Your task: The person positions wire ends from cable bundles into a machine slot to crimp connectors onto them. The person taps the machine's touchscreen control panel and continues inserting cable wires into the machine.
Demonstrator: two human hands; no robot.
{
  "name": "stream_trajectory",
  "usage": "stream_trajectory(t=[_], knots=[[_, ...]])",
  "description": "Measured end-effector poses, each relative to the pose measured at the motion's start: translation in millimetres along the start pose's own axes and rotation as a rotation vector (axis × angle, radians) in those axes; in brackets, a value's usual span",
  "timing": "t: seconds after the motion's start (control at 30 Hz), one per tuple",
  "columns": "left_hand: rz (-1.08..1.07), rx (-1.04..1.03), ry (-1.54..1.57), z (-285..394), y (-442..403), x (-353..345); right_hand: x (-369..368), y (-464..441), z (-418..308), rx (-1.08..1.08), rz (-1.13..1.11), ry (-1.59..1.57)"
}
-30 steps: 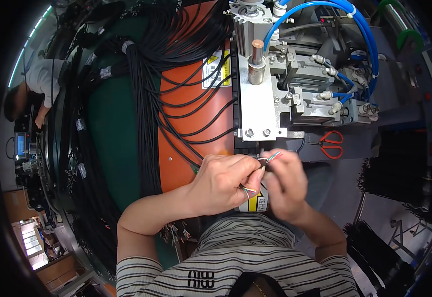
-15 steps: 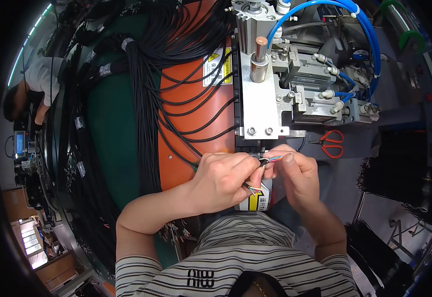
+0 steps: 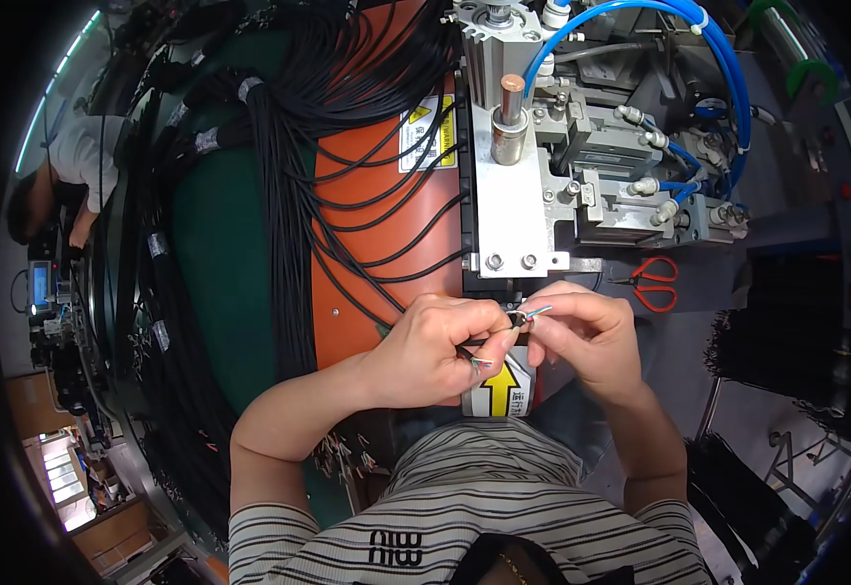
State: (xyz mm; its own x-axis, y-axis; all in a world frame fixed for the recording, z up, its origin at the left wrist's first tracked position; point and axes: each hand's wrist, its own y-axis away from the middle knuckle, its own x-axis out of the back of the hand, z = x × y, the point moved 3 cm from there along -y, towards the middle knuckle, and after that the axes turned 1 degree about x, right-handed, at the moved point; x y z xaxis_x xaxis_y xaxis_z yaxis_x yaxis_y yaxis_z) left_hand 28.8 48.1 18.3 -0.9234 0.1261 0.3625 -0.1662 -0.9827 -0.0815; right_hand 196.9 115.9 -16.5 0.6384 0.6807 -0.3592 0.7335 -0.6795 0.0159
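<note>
My left hand [image 3: 440,346] is closed around a black cable, whose stripped end [image 3: 519,319] sticks out past my thumb and forefinger. Below that thumb, a second bundle of thin coloured wire ends [image 3: 481,363] pokes out of the same hand. The fingers of my right hand [image 3: 596,341] pinch the thin coloured wires [image 3: 540,312] fanning from the cable end. Both hands meet just in front of the machine's metal plate [image 3: 513,219]. My fingers partly hide the cable.
Black cables [image 3: 289,214] run in a thick bundle over the orange cover [image 3: 386,234], several entering the machine's side. Red-handled scissors [image 3: 655,285] lie to the right. Pneumatic cylinders with blue hoses [image 3: 742,88] are behind. Another person [image 3: 84,161] is at the far left.
My left hand has shifted slightly left and its lower wire ends have moved up and left. The right fingers have closed in nearer the cable end, and fewer coloured wires show there.
</note>
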Motion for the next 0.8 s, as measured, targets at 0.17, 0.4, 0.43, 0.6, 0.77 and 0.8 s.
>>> stream_trajectory(t=[0.17,0.4,0.43,0.6,0.77,0.8], knots=[[-0.069,0.093,0.049,-2,-1,2,0,-2,-2,0.016,-0.010,0.081],[-0.200,0.128,0.149,-2,-3,6,5,-4,2,-0.102,-0.114,-0.032],[-0.223,0.173,0.160,-2,-3,7,5,-5,1,-0.102,-0.115,-0.032],[-0.209,0.225,-0.005,-1,-1,3,2,-7,-7,0.003,-0.078,0.289],[0.042,-0.094,-0.622,8,7,-11,-8,-6,-22,0.264,0.014,0.969],[0.040,-0.093,-0.622,7,7,-11,-10,-5,-25,0.326,0.041,1.131]])
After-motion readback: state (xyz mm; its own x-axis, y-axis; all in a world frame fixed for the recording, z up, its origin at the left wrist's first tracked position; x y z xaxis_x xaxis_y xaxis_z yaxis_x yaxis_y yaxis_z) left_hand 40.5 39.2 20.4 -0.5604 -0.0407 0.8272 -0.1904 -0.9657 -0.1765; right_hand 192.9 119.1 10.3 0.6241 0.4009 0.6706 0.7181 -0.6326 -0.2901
